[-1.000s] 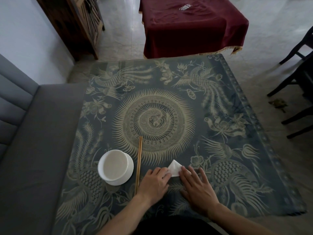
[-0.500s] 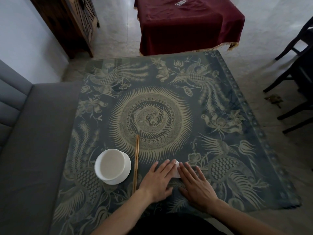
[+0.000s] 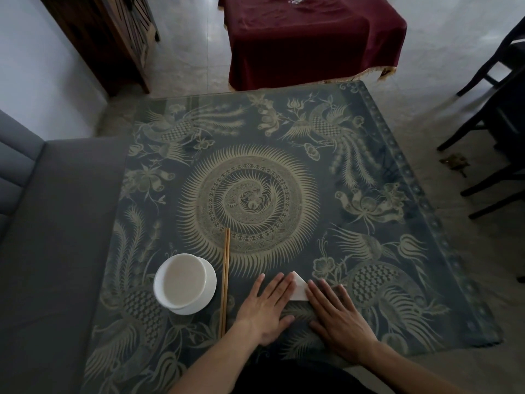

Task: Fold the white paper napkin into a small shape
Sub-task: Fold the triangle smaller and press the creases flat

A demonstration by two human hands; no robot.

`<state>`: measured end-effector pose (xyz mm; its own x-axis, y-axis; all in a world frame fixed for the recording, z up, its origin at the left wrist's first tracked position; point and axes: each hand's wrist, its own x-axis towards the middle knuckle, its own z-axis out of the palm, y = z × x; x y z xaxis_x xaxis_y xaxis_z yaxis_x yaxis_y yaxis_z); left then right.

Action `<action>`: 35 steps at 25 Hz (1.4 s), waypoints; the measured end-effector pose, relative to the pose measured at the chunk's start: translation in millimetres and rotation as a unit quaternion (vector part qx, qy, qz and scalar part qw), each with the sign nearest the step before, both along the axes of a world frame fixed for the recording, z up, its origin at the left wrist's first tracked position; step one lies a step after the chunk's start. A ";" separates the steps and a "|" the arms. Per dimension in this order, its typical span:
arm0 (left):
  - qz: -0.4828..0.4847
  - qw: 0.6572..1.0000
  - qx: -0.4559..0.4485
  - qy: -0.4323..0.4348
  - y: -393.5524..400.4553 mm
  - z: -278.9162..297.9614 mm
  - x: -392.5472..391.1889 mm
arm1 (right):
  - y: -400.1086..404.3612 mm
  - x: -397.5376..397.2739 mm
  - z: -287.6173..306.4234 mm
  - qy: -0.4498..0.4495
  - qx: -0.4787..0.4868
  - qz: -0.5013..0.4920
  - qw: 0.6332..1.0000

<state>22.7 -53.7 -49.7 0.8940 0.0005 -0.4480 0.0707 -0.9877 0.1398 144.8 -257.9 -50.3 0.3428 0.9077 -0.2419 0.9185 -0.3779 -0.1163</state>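
Observation:
The white paper napkin (image 3: 299,288) lies folded into a small triangle near the front edge of the patterned table (image 3: 255,172). My left hand (image 3: 268,305) lies flat with straight fingers, its fingertips on the napkin's left edge. On the other side my right hand (image 3: 338,317) is also flat, fingers straight, touching the napkin's right edge. Both hands rest palm down on the cloth; parts of the napkin are hidden under the fingers.
A white bowl (image 3: 184,282) stands left of my hands, with a pair of wooden chopsticks (image 3: 225,282) lying between it and my left hand. A grey sofa (image 3: 48,237) borders the table's left side. Dark chairs (image 3: 497,109) stand at the right, a red-covered table (image 3: 309,38) beyond.
My hands first closed together flat over the napkin, then slid slightly apart, so the white triangle shows between the fingertips again. The camera view shifted a little.

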 end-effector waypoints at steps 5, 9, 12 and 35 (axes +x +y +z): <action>0.000 1.000 -0.004 0.004 -0.4 -1.9 0.4 | -43.6 4.8 4.4 -0.021 0.002 -0.028 0.999; 0.002 1.000 -0.003 -0.001 -0.2 -0.1 -0.3 | -3.4 -4.0 10.4 0.015 0.015 -0.052 0.998; 0.000 1.000 0.007 0.009 -1.0 3.6 0.3 | 36.0 -10.7 6.0 0.027 0.012 -0.035 0.999; 0.031 0.997 -0.043 -0.061 4.3 6.1 -3.4 | 33.4 -9.8 19.8 0.018 0.001 -0.061 0.998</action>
